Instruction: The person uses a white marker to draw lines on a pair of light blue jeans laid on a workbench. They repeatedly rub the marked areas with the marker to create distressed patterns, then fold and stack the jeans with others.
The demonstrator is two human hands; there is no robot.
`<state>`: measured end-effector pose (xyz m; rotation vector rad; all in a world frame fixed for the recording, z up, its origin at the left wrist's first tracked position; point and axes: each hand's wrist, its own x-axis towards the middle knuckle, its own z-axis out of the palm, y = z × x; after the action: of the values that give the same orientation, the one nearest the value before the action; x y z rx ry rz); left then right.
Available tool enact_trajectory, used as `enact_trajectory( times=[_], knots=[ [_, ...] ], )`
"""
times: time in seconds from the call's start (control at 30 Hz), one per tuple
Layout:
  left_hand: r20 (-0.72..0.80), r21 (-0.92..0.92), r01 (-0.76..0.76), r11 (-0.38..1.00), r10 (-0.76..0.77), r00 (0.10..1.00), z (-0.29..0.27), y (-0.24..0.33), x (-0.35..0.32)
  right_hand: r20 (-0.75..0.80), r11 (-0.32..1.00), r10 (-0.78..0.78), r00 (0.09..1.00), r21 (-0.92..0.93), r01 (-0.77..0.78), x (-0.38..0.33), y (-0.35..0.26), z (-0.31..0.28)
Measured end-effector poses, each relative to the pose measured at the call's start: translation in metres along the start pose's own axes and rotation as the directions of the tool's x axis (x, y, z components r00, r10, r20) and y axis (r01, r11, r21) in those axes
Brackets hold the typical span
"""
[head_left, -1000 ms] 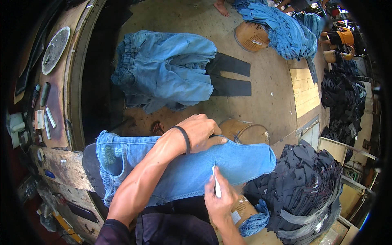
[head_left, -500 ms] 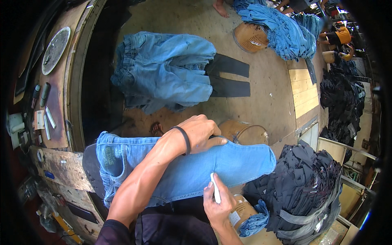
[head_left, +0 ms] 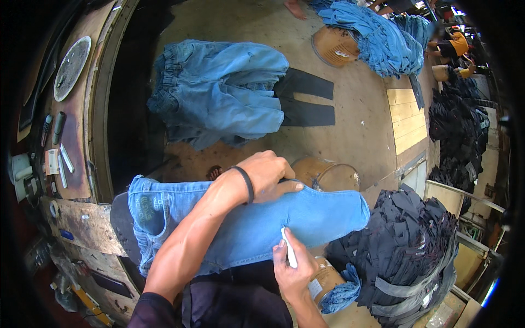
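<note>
A pair of light-blue jeans [head_left: 322, 218] lies across a dark rounded board [head_left: 123, 227] in front of me, its waistband to the left and the leg reaching right. My left hand [head_left: 269, 176] grips the far edge of the leg, thumb flat on top and fingers curled over the side. Between the thumb and fingers of my right hand [head_left: 295, 263] is a slim white stick [head_left: 289, 249], its tip at the denim near the leg's close edge. Just beyond that tip a small creased mark shows in the cloth.
Blue jeans [head_left: 219, 90] and dark trouser legs [head_left: 309, 98] lie piled beyond my hands. A large stack of dark garments [head_left: 404, 246] stands at right, near a brown drum [head_left: 325, 175]. On the left bench [head_left: 76, 153] are a round plate [head_left: 73, 68] and several small tools. Other people work far right.
My right hand and the white stick have shifted only slightly. My left hand keeps its grip, and the jeans lie as before.
</note>
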<state>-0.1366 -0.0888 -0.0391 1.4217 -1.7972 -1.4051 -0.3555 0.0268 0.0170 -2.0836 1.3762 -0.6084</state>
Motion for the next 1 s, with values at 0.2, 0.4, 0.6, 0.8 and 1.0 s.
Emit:
enact_trajectory(
  times=[0.2, 0.4, 0.6, 0.8, 1.0],
  knots=[
    [-0.329, 0.050, -0.022, 0.999, 0.037, 0.944, -0.025, 0.056, -0.058, -0.113, 0.787, 0.467, 0.877, 0.505, -0.354, 0.006, 0.008, -0.034],
    [-0.766, -0.028, 0.753, 0.658, -0.499, 0.407, -0.019, 0.073, -0.244, -0.185, 0.702, 0.584, 0.791, 0.605, -0.376, 0.007, 0.031, -0.035],
    [-0.728, 0.002, 0.297, 0.955, -0.203, 0.655, 0.062, 0.065, -0.208, -0.179, 0.695, 0.614, 0.769, 0.585, -0.418, 0.014, 0.037, -0.029],
    [-0.053, -0.850, 0.322, 0.417, -0.675, 0.736, 0.078, 0.111, -0.140, -0.061, 0.624, 0.580, 0.812, 0.675, -0.395, 0.012, 0.043, -0.038],
    [-0.277, -0.493, 0.224, 0.841, -0.396, 0.876, 0.069, 0.081, -0.138, -0.116, 0.820, 0.484, 0.867, 0.406, -0.403, 0.009, 0.046, -0.043]
  ],
)
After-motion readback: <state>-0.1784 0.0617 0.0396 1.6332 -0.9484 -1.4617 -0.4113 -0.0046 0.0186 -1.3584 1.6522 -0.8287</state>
